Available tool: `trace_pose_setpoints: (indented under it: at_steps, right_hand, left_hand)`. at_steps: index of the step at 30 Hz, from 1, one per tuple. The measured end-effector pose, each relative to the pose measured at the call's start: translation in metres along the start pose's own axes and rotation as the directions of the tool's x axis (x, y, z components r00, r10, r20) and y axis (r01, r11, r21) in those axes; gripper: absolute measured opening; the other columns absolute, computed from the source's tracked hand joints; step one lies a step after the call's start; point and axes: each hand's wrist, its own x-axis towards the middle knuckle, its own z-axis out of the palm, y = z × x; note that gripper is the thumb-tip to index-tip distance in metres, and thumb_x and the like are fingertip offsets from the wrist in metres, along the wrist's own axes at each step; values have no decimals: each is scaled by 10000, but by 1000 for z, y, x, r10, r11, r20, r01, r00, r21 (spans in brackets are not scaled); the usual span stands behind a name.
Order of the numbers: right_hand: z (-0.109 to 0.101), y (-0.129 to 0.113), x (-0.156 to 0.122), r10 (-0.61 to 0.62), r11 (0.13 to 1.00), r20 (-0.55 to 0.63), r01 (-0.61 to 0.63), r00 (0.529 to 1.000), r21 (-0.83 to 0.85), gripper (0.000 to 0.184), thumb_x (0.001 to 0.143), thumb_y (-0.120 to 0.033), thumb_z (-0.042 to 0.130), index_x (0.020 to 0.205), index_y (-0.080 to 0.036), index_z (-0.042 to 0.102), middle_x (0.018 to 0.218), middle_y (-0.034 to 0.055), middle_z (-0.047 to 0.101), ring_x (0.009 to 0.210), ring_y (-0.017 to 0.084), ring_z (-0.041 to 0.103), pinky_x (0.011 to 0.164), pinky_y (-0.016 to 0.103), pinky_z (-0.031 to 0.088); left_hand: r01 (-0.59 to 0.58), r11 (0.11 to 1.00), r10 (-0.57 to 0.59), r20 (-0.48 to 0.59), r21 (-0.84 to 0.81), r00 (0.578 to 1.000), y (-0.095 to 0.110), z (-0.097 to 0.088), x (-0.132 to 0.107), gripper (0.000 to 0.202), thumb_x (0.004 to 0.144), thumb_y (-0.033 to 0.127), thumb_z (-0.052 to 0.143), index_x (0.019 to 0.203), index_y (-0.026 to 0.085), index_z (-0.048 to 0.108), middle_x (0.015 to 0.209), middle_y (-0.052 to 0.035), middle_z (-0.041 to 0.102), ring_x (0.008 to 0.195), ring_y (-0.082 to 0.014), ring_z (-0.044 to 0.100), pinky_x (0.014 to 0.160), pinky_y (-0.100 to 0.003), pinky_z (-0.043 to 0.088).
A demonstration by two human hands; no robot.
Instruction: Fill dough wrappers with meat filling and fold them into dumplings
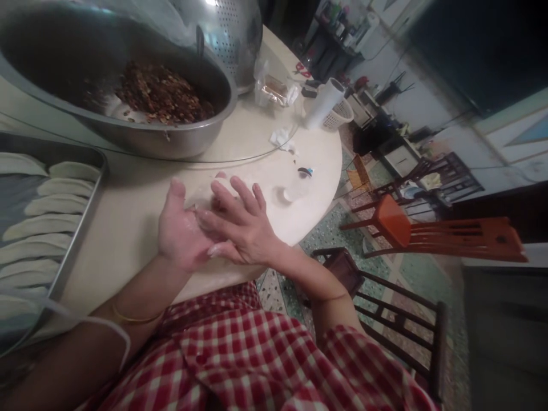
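Note:
Above the table's front edge my left hand (182, 231) is turned palm up, thumb raised and fingers mostly hidden behind the other hand. My right hand (246, 225) reaches across it with its fingers spread, the fingertips at the left palm. Whitish smears show on the left palm. I see nothing held, though the space between the hands is partly hidden. A metal tray (92, 208) of folded, half-moon dumplings (43, 228) lies to the left. Behind the hands stands a large metal basin (171, 137) with brown chopped filling (158, 91) inside.
A perforated metal colander (231, 40) stands behind the basin. Farther right on the table are a plastic-wrapped packet (274, 91), a white roll (327, 103), a white basket (340, 114), crumpled tissue (282, 140) and red-handled scissors (303, 69). Wooden chairs (394, 220) stand beyond the table's right edge.

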Motion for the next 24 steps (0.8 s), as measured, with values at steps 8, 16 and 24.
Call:
trace_pose_setpoints:
  at_steps: [8, 16, 24]
  right_hand:
    - [-3, 54, -43, 210, 978, -288, -202, 934, 57, 517, 887, -700, 487, 1295, -422, 638, 1529, -28, 495, 1560, 331, 212, 1245, 689, 132]
    - [-11, 137, -68, 623, 729, -245, -665, 743, -164, 573, 1028, -460, 257, 1003, -236, 784, 1564, 67, 462, 1538, 353, 249, 1190, 695, 219]
    - [-22, 116, -64, 512, 785, -386, -600, 768, -152, 619, 1020, -476, 203, 1090, -229, 766, 1551, 82, 467, 1548, 350, 217, 1181, 697, 236]
  left_hand:
    - [-136, 990, 134, 67, 24, 989, 7, -8, 5, 675, 945, 668, 337, 1297, 160, 609, 1255, -187, 699, 1167, -313, 679, 825, -402, 629]
    - [-46, 997, 51, 84, -57, 995, 4, -9, 6, 656, 919, 670, 402, 1299, 171, 596, 1270, -164, 683, 1191, -319, 657, 918, -420, 597]
    - [-63, 997, 65, 79, -34, 995, 5, -11, 9, 655, 917, 673, 388, 1279, 172, 605, 1270, -166, 683, 1195, -314, 656, 927, -414, 584]
